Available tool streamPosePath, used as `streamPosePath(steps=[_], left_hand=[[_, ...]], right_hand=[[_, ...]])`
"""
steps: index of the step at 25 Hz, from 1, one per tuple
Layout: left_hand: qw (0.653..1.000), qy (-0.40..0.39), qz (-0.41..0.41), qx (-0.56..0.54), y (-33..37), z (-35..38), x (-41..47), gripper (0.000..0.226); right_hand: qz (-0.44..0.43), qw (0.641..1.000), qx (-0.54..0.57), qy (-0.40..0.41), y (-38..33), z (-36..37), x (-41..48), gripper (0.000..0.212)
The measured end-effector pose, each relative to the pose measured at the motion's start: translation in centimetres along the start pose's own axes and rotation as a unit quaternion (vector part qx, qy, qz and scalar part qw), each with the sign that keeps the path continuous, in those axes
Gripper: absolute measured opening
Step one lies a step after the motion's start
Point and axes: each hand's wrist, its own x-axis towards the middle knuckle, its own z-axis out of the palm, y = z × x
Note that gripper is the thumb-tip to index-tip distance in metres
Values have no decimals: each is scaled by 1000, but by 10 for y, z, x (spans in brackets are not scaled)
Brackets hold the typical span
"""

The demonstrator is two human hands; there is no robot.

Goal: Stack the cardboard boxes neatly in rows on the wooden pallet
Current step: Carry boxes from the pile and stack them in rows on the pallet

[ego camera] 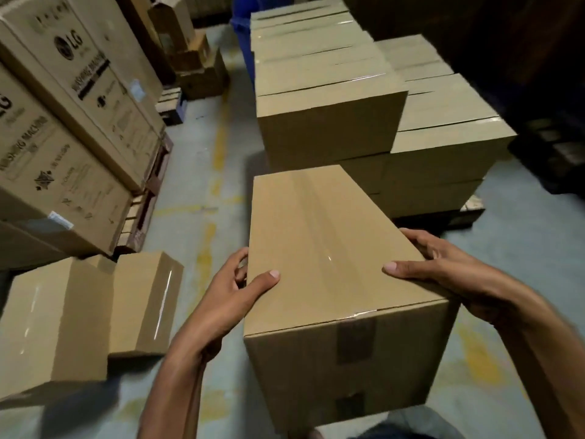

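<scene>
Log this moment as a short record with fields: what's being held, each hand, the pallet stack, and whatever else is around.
Held item: plain brown taped cardboard box, carried in front of the pallet stack
Left hand: grips the box's left side, thumb on top
Right hand: grips the right side, thumb on top
Pallet stack: stacked brown cardboard boxes in rows on the wooden pallet, left row higher than the right
Loose boxes: two brown cardboard boxes on the grey floor, at left
Background: large printed washing-machine cartons, far left

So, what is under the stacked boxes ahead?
The near edge of a pallet shows beneath the stacked boxes, at the right. The rest is hidden by them and by the held box.
</scene>
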Motion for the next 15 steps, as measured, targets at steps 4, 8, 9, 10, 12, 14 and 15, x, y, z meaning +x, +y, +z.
streamPosePath(steps=[4,8,9,10,12,14,15], left_hand=[[996,-80,-7,26,29,129,16,42],[991,-128,14,32,62,266,36,64],[989,-144,22,32,72,301,41,68],[987,-158,29,29,82,331,45,72],[983,-176,48,33,101,382,56,84],[981,-177,69,38,118,425,71,101],[980,-177,81,38,127,445,79,105]], right_hand=[[15,997,44,69,55,-121,-50,79],[6,991,49,123,87,-243,-91,82],[0,989,51,141,93,-275,-102,88],[-9,986,54,157,96,-302,-112,91],[-35,982,59,177,96,-353,-122,90],[-54,979,66,187,97,-396,-125,90],[-67,977,73,190,98,-415,-123,86]])
